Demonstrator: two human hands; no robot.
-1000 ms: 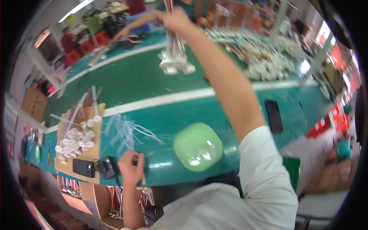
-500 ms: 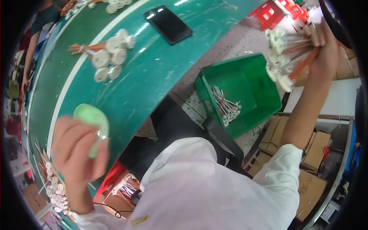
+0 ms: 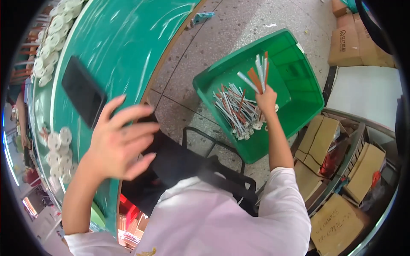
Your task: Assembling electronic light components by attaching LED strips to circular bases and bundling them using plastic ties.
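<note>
My right hand (image 3: 267,101) is closed around a bundle of thin white and brown strips (image 3: 256,76), held inside the green bin (image 3: 294,87). Strip ends fan out above my fist, and white round pieces show just beside it. A heap of similar strips (image 3: 232,106) lies on the bin's left side, with small white round ends toward the near side. My left hand (image 3: 121,138) hovers over the near edge of the green table (image 3: 124,47), fingers spread and holding nothing. Close to it lies a black phone (image 3: 83,91) on the table.
White round pieces (image 3: 60,153) sit in a cluster on the table, and more (image 3: 53,40) line its far side. A pale green dish (image 3: 97,216) is partly hidden by my left arm. Cardboard boxes (image 3: 337,224) stand at right; a black stool frame (image 3: 213,141) is between me and the bin.
My right hand has brought the bundle from the upper right down into the bin. My left hand has moved right, away from the green dish. The whole view has turned toward the bin.
</note>
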